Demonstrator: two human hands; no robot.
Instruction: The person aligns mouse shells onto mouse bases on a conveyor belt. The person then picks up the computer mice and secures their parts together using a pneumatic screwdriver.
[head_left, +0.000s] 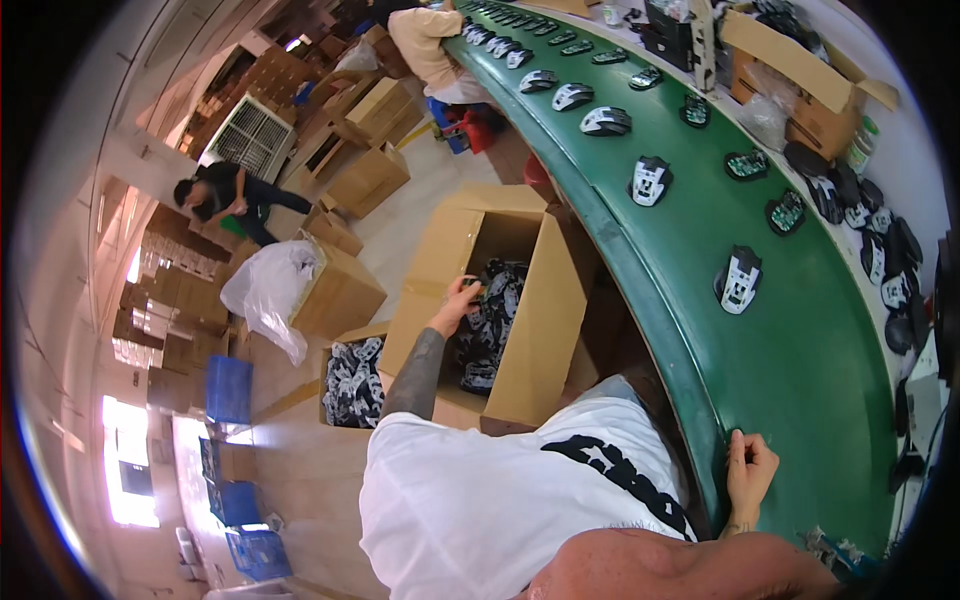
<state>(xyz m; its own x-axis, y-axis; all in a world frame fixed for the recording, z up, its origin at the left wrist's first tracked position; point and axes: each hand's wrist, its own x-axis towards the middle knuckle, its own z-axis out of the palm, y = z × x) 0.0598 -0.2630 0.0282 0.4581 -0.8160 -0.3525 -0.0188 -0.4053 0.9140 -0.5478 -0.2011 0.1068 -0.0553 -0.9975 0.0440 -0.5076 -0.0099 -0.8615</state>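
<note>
My left hand [457,304] reaches down over an open cardboard box [548,315] on my left, its fingers closed at the near side of a heap of black mouse parts [497,300]. A small dark, greenish bit shows at its fingertips, too small to name. My right hand [751,466] rests at the near edge of the green conveyor belt [800,400], fingers curled in and nothing visible in them. Farther up the belt, the nearest piece is an open mouse base [740,280] in white and black. Beyond it lie another mouse base [650,181] and a green circuit board [786,213].
A smaller box of grey and black mouse parts [354,383] stands left of the big box. Black mouse shells [890,255] line the belt's far ledge, near an open carton [790,85]. One person [235,200] bends among cartons; another [430,50] sits up the belt.
</note>
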